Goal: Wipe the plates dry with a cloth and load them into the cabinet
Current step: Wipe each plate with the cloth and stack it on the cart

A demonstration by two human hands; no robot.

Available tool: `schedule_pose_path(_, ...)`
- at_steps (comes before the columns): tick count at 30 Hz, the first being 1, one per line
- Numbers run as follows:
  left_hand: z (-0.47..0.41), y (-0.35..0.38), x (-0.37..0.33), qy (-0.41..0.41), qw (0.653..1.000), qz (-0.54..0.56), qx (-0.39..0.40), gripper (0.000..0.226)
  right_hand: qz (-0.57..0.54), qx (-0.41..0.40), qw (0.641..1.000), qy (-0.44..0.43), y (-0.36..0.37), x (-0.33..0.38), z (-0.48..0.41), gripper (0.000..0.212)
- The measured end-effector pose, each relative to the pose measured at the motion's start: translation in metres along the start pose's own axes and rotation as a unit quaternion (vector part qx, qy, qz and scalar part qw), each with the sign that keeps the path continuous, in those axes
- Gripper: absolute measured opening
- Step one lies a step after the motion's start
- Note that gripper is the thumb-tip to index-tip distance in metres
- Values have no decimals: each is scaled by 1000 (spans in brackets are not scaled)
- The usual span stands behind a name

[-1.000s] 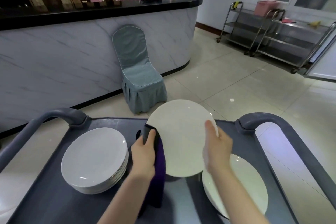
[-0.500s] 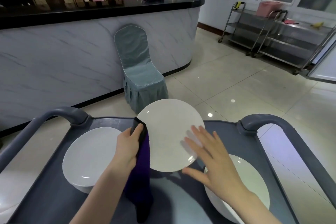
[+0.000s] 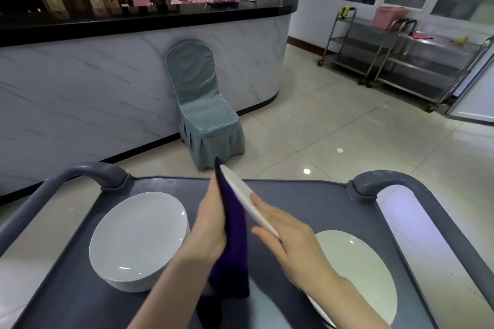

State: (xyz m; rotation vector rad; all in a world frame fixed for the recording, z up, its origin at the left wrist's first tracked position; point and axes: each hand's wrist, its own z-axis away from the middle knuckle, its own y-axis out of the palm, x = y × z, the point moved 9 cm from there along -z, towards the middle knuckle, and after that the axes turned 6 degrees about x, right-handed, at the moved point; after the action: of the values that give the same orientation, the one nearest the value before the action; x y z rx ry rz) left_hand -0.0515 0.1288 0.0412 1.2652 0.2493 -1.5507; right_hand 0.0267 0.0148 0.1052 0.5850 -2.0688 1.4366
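I hold a white plate [image 3: 242, 196] edge-on above the grey cart. My left hand [image 3: 208, 227] holds a purple cloth [image 3: 235, 238] against the plate's left face, and the cloth hangs down below the hand. My right hand [image 3: 288, 238] holds the plate's near rim from the right, fingers along its face. A stack of white plates [image 3: 139, 235] sits on the cart at the left. At the right, a single white plate [image 3: 355, 270] lies flat, partly under my right forearm. No cabinet is in view.
The cart's tray [image 3: 307, 195] has raised edges and curved handles at left [image 3: 88, 171] and right [image 3: 387, 181]. A covered blue-grey chair [image 3: 203, 104] stands beyond it against a marble-fronted counter [image 3: 107, 83]. Steel trolleys [image 3: 401, 61] stand at the far right on the tiled floor.
The plate has turned from facing me to edge-on. My right hand let go of the rim, opened, then took hold of the near rim. My left hand kept the cloth on the plate.
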Motion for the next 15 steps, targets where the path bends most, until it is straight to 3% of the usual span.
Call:
schedule_pose_path(2,5,24,-2,33,997,-69,13,85,-146,-48,986,68,-2,0,-4,16)
schedule_pose_path(3,10,37,-16,119,982,-141,27,77,-195,-87,971,104,-4,-4,-3,26)
schedule_pose_path(5,25,60,-42,304,910,-277,51,44,-288,-143,931,174,-5,-18,0,38)
schedule_pose_path(6,30,66,-47,356,876,-318,62,42,-328,-161,910,195,-6,-22,0,40)
schedule_pose_path(11,45,94,-6,443,689,-558,132,62,-446,-211,828,265,-19,-43,-9,43)
schedule_pose_path(13,45,93,3,448,684,-551,169,59,-460,-215,813,286,-15,-47,-5,45)
schedule_pose_path(15,38,86,-3,432,725,-504,184,55,-452,-210,808,314,-6,-53,4,49)
